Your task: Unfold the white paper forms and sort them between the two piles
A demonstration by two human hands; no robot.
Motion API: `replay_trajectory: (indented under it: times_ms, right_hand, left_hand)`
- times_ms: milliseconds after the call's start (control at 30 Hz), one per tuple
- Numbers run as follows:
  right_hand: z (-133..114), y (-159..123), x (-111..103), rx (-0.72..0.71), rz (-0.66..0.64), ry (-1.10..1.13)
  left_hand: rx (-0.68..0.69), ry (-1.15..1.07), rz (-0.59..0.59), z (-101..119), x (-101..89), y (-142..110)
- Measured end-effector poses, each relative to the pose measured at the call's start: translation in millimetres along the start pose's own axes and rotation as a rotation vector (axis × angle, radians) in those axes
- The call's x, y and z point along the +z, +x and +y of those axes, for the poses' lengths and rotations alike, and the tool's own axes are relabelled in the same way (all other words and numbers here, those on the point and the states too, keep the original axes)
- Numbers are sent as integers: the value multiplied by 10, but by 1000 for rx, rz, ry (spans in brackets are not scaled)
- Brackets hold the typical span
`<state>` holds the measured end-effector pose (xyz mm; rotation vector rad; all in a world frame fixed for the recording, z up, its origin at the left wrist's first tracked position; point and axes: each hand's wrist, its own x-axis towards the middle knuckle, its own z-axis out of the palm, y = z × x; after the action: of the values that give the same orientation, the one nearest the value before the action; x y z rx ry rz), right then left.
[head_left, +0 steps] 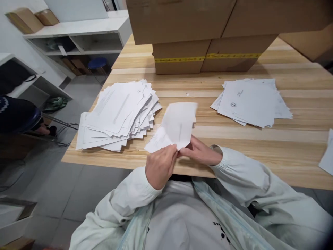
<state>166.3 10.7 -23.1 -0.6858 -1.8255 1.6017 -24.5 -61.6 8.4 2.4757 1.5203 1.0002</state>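
Near the table's front edge, a sheet of paper is held between my two hands, its near edge bent up. My left hand pinches that edge with thumb and fingers. From the right, my right hand grips the same edge, its fingertips partly behind the paper. Faint print shows on the sheet, too blurred to read. To the left lies a thick, uneven stack of printed papers. A smaller pile of papers rests farther off to the right, its top sheet bearing a small round mark.
Cardboard boxes with yellow tape stand stacked at the back of the wooden table. Another paper lies at the right edge. A white shelf unit and a blue stool are beyond. At far left, a person sits.
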Motion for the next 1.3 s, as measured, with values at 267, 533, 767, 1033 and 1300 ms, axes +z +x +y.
replay_trajectory:
  times_ms: [267, 533, 767, 1033, 1300]
  right_hand:
    - [21, 1, 38, -41, -41, -40]
    - [24, -28, 112, -16, -16, -279]
    - [49, -51, 83, -14, -37, -284]
    - [0, -63, 78, 46, 1, -373]
    - [19, -103, 70, 80, 245, -591]
  left_hand:
    - [-478, -632, -275, -258, 27, 328]
    - [-482, -416, -145, -103, 191, 431]
    - [-454, -446, -136, -242, 178, 416]
    - [-534, -521, -144, -327, 201, 382]
    - [-656, -777, -126, -442, 274, 358]
